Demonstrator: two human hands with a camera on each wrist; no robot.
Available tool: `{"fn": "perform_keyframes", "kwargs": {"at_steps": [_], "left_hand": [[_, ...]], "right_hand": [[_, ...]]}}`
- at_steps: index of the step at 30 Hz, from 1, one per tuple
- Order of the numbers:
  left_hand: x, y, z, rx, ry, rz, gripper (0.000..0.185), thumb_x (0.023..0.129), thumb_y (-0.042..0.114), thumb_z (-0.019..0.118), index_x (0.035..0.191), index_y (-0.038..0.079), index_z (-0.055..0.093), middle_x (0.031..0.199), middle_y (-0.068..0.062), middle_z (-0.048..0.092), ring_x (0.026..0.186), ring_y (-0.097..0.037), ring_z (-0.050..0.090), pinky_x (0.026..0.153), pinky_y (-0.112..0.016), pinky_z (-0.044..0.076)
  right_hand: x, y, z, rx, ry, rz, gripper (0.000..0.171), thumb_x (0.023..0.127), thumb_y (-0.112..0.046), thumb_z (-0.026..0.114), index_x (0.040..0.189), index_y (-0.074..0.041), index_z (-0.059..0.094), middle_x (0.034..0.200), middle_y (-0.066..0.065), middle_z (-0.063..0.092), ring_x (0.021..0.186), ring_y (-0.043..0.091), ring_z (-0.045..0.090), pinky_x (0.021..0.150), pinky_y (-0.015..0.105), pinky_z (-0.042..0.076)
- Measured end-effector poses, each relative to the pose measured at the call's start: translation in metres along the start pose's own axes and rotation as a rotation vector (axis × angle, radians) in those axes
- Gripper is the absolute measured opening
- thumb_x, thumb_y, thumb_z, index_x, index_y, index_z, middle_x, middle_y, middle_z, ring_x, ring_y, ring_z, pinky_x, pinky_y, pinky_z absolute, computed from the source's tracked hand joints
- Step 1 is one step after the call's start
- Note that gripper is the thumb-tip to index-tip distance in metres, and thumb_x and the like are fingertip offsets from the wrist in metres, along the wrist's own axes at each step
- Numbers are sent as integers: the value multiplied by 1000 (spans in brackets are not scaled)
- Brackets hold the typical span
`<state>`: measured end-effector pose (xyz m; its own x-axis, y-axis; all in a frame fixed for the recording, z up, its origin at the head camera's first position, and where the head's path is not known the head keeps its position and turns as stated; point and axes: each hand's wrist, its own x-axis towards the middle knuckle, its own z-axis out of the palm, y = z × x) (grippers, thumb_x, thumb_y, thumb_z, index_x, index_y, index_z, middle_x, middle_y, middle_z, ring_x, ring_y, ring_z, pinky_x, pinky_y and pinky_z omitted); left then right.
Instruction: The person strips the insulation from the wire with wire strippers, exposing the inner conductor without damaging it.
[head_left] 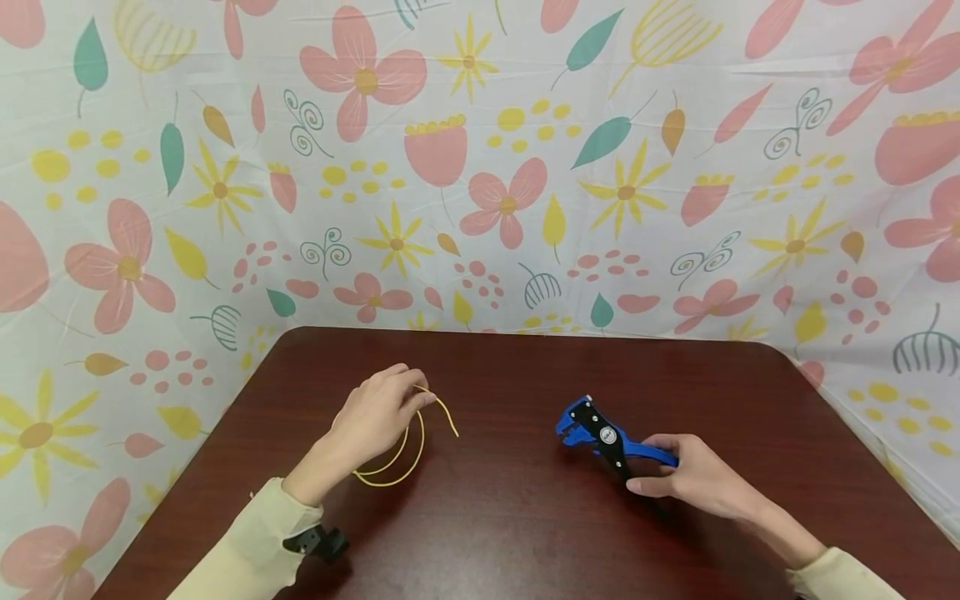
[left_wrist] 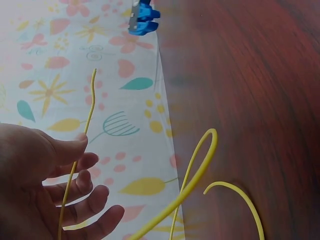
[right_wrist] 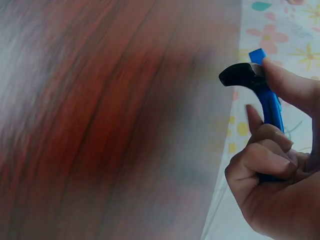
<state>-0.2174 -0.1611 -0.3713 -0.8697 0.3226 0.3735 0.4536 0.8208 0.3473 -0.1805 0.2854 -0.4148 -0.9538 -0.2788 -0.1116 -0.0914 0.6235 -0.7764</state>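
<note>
My left hand pinches a thin yellow wire between thumb and forefinger above the left part of the table. One short end sticks out past the fingertips; the rest hangs in loose loops below the hand. The left wrist view shows the wire's tip pointing up and another wire end curving at the lower right. On the right, my right hand grips the handles of a blue and black wire stripper. The stripper's head points left toward the wire, well apart from it. In the right wrist view, fingers partly hide the handles.
A dark reddish-brown wooden table lies under both hands. Behind it and along its sides hangs a white cloth printed with flowers and leaves. A black strap sits at the left sleeve cuff.
</note>
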Motion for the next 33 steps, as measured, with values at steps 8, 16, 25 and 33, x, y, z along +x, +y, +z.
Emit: {"fn": "perform_keyframes", "kwargs": {"at_steps": [8, 16, 25, 33], "left_hand": [[0, 2, 2, -46, 28, -2, 9, 99, 24, 77, 94, 21, 71, 81, 11, 55, 67, -12, 52, 61, -34, 46], [0, 8, 3, -131, 22, -17, 8, 100, 24, 76, 94, 22, 71, 81, 12, 58, 68, -11, 52, 64, -34, 46], [1, 15, 4, -217, 45, -12, 8, 101, 22, 74, 94, 22, 71, 85, 12, 62, 70, -11, 55, 67, -33, 49], [2, 18, 6, -312, 80, -13, 9, 101, 20, 75, 93, 21, 71, 86, 9, 63, 71, -15, 52, 66, -33, 47]], "right_hand": [[-1, -6, 6, 196, -96, 21, 33, 94, -23, 81, 100, 2, 60, 70, 1, 43, 56, 12, 39, 51, 27, 35], [0, -14, 13, 249, -108, 52, 38, 100, -30, 74, 95, -2, 49, 65, -3, 30, 51, 11, 29, 47, 25, 32], [1, -19, 21, 290, -90, -17, 37, 101, -27, 72, 105, 5, 54, 78, 10, 55, 62, 26, 60, 62, 37, 54], [4, -19, 32, 518, -222, -69, 49, 106, -16, 66, 140, 12, 45, 115, 33, 69, 96, 47, 74, 79, 53, 61]]}}
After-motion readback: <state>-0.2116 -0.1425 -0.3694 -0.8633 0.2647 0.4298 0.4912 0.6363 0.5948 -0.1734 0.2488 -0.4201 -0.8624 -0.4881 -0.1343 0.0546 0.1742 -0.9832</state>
